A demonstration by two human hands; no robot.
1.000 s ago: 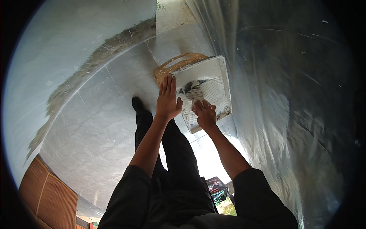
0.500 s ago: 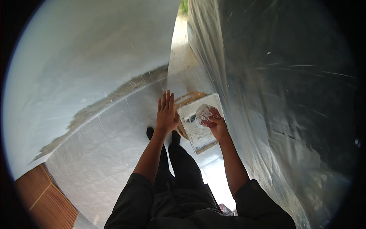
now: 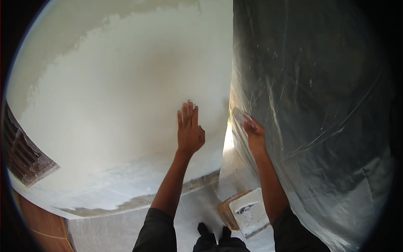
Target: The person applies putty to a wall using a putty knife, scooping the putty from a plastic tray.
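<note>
My left hand (image 3: pixel 191 133) is raised in front of the white-coated wall (image 3: pixel 117 96), its fingers stretched out and nearly side by side. Whether the fingertips touch the wall, I cannot tell. To its right, my right hand (image 3: pixel 254 131) is closed around a pale, palm-sized piece (image 3: pixel 239 116) that looks smeared with white paste; its exact kind is unclear. That hand is held up in front of the plastic sheeting (image 3: pixel 310 109). Down by my feet sits a rectangular tray (image 3: pixel 252 210) streaked with white paste, resting on a round wooden stool (image 3: pixel 226 212).
Clear sheeting hangs along the whole right side. A brown slatted window or vent (image 3: pixel 27 147) is set in the wall at the left. Below it stands a reddish-brown panel (image 3: pixel 44 222). The grey floor (image 3: pixel 126 231) runs along the wall's base, and my feet (image 3: pixel 214 229) stand on it.
The view has tilted up from the floor and tray to the wall. My right hand, over the tray before, is now raised away from it with the pale piece. The left hand stays outstretched.
</note>
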